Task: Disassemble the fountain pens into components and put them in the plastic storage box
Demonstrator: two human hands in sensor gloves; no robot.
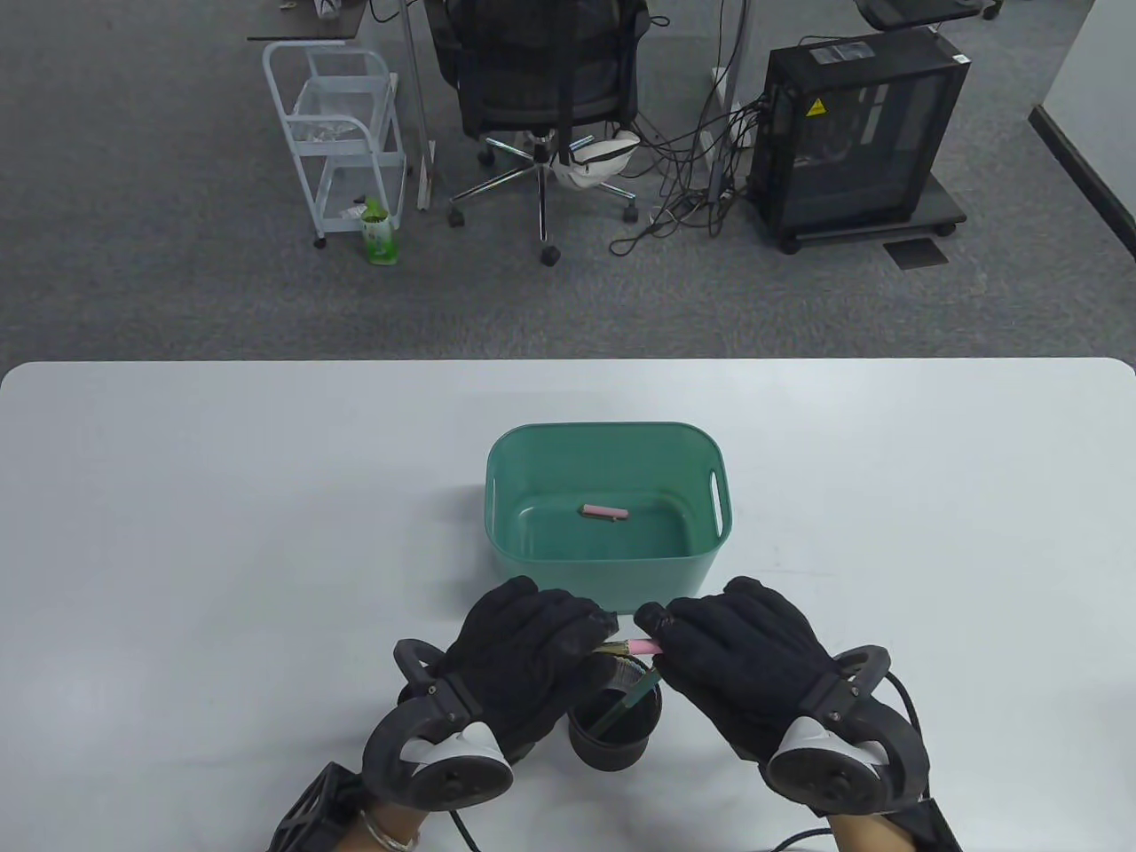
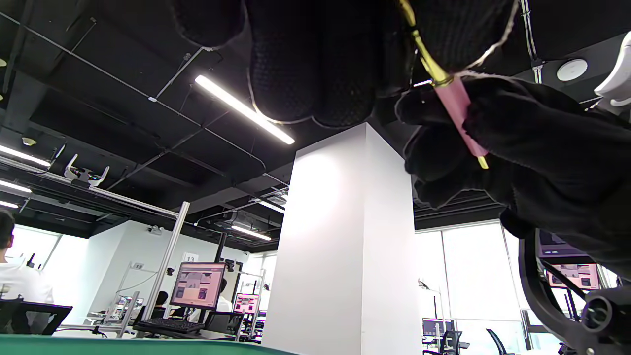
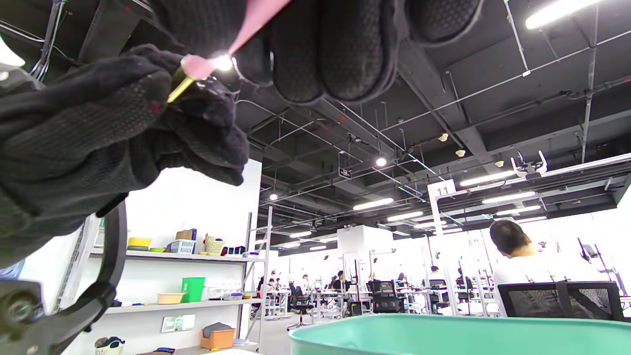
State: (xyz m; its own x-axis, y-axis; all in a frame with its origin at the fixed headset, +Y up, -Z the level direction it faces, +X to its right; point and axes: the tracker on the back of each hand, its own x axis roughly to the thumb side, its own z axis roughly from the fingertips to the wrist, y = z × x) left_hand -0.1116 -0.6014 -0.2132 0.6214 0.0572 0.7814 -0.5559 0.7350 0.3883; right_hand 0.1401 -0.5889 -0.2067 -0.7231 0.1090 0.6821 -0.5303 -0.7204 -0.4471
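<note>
The pink pen sits between both hands, just above the black cup. The left hand pinches its gold end and the right hand pinches the pink part, likely to pull them apart. One pink piece already lies in the green box just behind on the table. Nothing blocks the way there.

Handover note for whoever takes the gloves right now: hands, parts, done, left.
Left hand: grips the gold-trimmed end of the pink pen.
Right hand: grips the pen's pink barrel; both hold it in the air, above the black pen cup and in front of the green storage box.
Done: one pink part lies in the box.
Left: pull this pen apart and drop its pieces in the box. A dark green pen stands in the cup, untouched.
</note>
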